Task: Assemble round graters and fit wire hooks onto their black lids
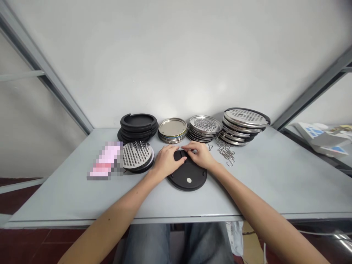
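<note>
A black round base [187, 178] with a pale round dot lies on the table in front of me, its underside apparently up. My left hand [168, 160] grips its far left edge, the thumb laid over the surface. From the other side, my right hand [202, 156] pinches at the far rim, where a small shiny metal clip [180, 148] shows between the fingertips of both hands. Fingers hide most of the clip. Loose wire clips [227, 151] lie in a small heap to the right of my right hand.
Along the wall stand stacks of black rings [139, 123], metal discs [172, 127], perforated grater plates [205, 125] and assembled graters [246, 119]. More grater plates [137, 156] sit left of my hands, beside a pixelated pink item [106, 161]. A white box [320, 139] is at far right.
</note>
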Demonstrator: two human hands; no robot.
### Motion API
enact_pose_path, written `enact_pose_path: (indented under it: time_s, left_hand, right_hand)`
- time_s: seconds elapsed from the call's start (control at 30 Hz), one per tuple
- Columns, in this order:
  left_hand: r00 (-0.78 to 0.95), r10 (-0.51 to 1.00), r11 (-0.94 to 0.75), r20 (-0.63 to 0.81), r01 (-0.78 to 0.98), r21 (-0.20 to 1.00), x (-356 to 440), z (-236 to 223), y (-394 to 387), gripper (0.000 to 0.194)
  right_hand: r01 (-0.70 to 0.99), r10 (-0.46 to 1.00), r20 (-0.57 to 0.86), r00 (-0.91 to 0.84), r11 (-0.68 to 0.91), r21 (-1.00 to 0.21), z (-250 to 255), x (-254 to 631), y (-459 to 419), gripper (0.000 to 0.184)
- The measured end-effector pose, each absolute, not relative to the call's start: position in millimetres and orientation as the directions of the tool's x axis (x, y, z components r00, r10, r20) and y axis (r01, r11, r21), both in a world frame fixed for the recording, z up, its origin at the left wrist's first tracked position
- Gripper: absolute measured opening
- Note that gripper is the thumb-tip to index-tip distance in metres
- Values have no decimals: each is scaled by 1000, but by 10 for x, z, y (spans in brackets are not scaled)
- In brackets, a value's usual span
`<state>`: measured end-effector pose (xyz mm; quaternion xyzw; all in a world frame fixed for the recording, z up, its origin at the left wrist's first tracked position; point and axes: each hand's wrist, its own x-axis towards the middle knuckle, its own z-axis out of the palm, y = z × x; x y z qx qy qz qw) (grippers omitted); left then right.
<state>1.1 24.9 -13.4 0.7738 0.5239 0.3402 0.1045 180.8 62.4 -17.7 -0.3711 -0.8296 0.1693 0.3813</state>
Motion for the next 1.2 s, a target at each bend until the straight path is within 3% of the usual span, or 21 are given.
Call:
enact_pose_path:
  time_s: [0.37,0.73,1.07,1.2]
  left_hand:
    - [170,903,-382,394,736,559,17,-161,216,43]
    - [182,909,-381,374,723,576,17,-161,230,39]
    - [218,913,-402,345,627,667,29,-154,244,36]
    - [240,909,-412,341,635,653,26,-161,256,36]
  right_hand:
    - [574,700,534,-475,706,-414,-196,1814,617,29]
    - [564,690,534,-488,717,-411,-207,1819,627,28]
    - [651,665,497,-557,722,-236,-164,1807,613,26]
    - [652,660,493,-567,725,-221,-158,1795,612,26]
